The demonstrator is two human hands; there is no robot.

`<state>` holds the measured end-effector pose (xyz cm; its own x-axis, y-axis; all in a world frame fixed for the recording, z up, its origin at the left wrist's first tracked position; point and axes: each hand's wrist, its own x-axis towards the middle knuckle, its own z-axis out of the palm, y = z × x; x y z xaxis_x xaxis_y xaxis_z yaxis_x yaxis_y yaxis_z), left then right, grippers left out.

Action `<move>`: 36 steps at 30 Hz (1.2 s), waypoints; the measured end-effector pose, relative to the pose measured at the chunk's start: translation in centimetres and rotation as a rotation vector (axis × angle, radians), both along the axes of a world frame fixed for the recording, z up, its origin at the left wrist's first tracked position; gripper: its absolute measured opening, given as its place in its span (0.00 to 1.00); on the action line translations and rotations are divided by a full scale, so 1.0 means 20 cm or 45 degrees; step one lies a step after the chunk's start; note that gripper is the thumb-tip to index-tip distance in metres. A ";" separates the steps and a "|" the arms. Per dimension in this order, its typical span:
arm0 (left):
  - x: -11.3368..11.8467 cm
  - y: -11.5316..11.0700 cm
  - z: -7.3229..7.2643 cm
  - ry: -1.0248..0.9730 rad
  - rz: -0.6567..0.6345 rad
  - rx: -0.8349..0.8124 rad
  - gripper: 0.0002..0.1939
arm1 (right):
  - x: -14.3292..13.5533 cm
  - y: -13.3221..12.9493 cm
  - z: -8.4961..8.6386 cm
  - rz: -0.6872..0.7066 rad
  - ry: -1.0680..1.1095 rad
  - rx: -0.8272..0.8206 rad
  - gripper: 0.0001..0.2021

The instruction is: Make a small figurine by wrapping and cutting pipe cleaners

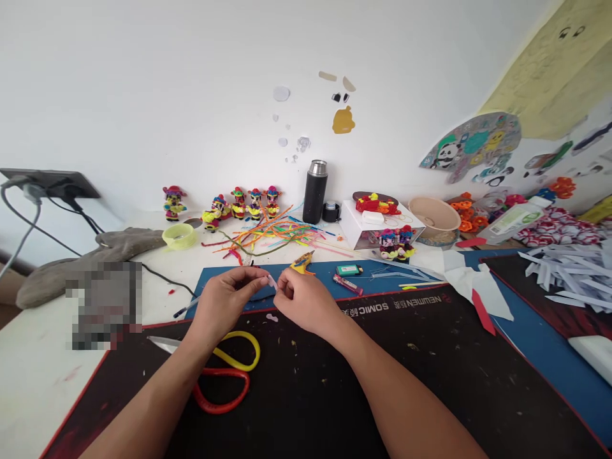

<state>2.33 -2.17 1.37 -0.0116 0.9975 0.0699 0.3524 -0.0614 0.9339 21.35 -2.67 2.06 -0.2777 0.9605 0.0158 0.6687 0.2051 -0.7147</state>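
Note:
Both hands meet above the far edge of the black desk mat (306,382). My left hand (234,293) pinches one end of a small pale lilac piece (272,282), too small to name. The other end is between the closed fingers of my right hand (303,298). Just below them on the mat lies a similar pale piece (272,317). Scissors with one yellow and one red handle loop (222,390) rest partly under my left forearm. Beyond my right hand is a yellow tool with a pointed tip (303,262), partly hidden.
Pipe cleaners (272,231) lie heaped behind the hands, near several small figurines (255,203). A black thermos (315,191) stands against the wall beside a white box (363,226). A pink lighter (348,285) is right of the hands. White paper strips (568,277) pile up far right.

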 end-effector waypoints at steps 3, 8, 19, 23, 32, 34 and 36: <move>-0.01 0.00 -0.02 0.016 -0.007 0.011 0.16 | 0.00 0.00 0.00 -0.004 -0.033 -0.001 0.03; 0.00 0.00 -0.02 0.065 0.014 0.035 0.15 | 0.00 -0.01 0.01 -0.006 -0.045 -0.008 0.04; 0.01 -0.02 0.01 0.174 0.034 0.080 0.13 | -0.01 -0.01 0.00 0.010 -0.097 0.028 0.04; 0.01 -0.01 0.00 0.195 0.022 0.115 0.13 | -0.01 -0.01 0.00 0.021 -0.104 0.037 0.04; -0.01 -0.01 0.00 -0.007 -0.033 0.044 0.16 | -0.01 -0.01 -0.01 0.021 -0.020 0.038 0.02; -0.01 0.00 0.02 -0.120 -0.026 -0.005 0.17 | 0.00 -0.01 0.00 0.016 0.055 0.042 0.01; -0.01 0.00 0.03 -0.199 -0.006 -0.040 0.17 | 0.00 -0.01 0.00 0.005 0.131 0.041 0.02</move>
<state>2.13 -2.19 1.90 -0.0156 0.9992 0.0367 0.2023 -0.0328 0.9788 21.43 -2.78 2.04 -0.2767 0.9580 0.0752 0.5912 0.2314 -0.7726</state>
